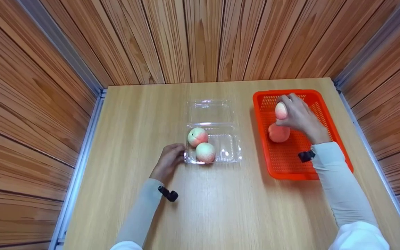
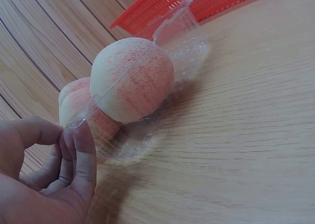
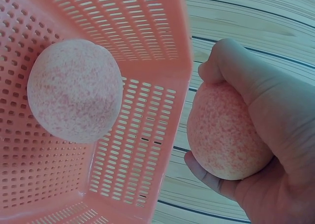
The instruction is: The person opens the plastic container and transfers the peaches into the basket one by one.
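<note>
My left hand point(image 1: 173, 158) pinches the left rim of a clear plastic clamshell box point(image 1: 228, 146) between thumb and fingers, as the left wrist view shows. Two pale pink peaches sit in the left part of that box: one peach point(image 1: 197, 136) at the back and another peach point(image 1: 205, 152) in front of it. Over the orange basket point(image 1: 292, 174), my right hand point(image 1: 299, 116) grips a third peach point(image 3: 229, 130) with its fingers curled round it. Below that hand, one more peach point(image 1: 279, 133) lies on the basket floor.
The clamshell's transparent lid point(image 1: 209, 111) lies folded back toward the rear of the wooden table point(image 1: 134, 114). Wood-plank walls point(image 1: 200, 41) enclose the table at the back and both sides. Metal rails point(image 1: 85, 152) run along its side edges.
</note>
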`<state>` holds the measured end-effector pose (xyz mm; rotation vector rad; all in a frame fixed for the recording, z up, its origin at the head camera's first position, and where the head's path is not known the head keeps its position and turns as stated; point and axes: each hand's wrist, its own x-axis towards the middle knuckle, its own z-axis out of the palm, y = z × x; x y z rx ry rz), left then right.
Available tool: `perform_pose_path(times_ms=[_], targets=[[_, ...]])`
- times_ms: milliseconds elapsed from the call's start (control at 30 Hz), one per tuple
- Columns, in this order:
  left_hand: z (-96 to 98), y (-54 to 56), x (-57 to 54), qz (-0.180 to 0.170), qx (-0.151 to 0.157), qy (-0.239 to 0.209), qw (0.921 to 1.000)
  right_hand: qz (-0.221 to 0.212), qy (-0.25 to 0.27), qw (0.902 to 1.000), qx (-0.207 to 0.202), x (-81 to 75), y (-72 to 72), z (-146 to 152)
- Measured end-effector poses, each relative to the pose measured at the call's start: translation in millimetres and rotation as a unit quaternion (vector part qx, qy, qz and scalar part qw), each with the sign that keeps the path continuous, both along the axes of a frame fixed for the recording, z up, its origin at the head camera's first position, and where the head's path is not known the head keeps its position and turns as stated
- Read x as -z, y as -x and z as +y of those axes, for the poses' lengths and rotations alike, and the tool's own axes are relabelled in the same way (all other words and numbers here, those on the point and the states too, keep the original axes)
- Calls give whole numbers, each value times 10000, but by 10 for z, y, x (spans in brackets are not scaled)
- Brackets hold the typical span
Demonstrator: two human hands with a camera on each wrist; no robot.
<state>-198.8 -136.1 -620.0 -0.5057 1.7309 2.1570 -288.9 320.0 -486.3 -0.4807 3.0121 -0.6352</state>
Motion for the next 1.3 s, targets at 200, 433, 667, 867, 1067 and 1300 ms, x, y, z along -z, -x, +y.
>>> perform_pose_path(times_ms=[200,433,667,867,1067,1300], targets=[[18,-7,-8,-23,-104,-11,9999,61,-21,10000,22,14,7,31],[23,-9,-1,-4,-130,-24,9999,37,-32,10000,36,19,-3,63],[16,-15,5,-35,-159,-25,9999,-88,-36,9999,121,36,-1,91],[16,-17,11,9,-176,-72,9998,-191,31,9996,180,53,-13,132],[11,-10,19,4,-189,-95,9998,-273,53,9994,223,56,-13,163],[21,-1,27,86,-163,9,9998,-21,40,9999,145,77,-27,210]])
